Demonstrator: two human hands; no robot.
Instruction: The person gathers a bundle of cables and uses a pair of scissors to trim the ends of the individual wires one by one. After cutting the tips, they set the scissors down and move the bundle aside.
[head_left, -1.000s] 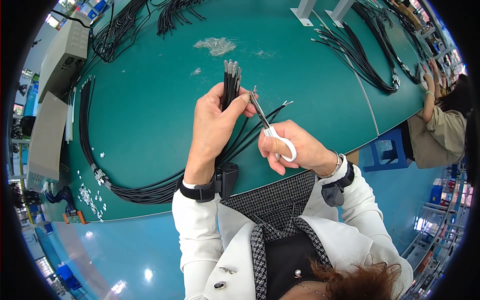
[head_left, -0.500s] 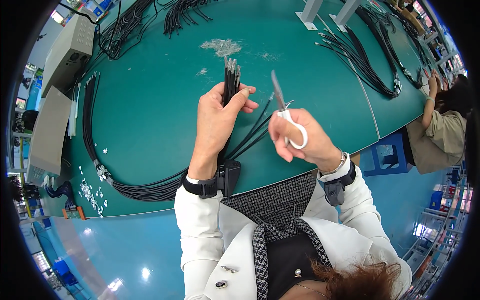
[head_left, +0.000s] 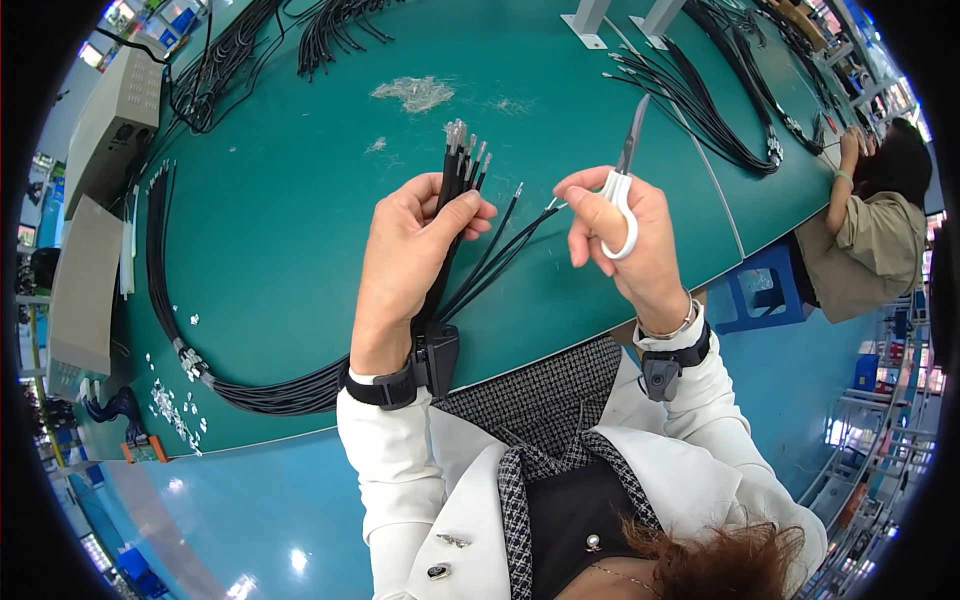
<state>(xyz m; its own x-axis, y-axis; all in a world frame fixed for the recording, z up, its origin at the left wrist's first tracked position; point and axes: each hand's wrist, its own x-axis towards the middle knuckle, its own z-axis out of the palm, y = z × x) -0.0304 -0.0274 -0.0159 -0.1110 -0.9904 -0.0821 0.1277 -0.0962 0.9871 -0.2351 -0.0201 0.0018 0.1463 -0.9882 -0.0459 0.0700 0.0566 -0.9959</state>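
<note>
My left hand is closed around an upright bundle of black cables with stripped, silvery ends above the thumb. A few loose black cables slant up to the right from beside that wrist, outside the grip. White-handled scissors are held in my right hand, their blades pointing up and nearly together. The thumb and forefinger of that hand are at the bare tip of one loose cable; whether they pinch it is hard to tell. The bundle's lower part passes behind my left wrist.
Wire clippings lie on the green table. A curved cable harness runs along the left, near small white scraps. Grey box-shaped machines stand at the left edge. A co-worker sits at the right near a blue stool.
My right hand has moved up and to the right, and its fingertips have come to the loose cable tip. The scissors have turned to tilt right. My left hand still grips the bundle.
</note>
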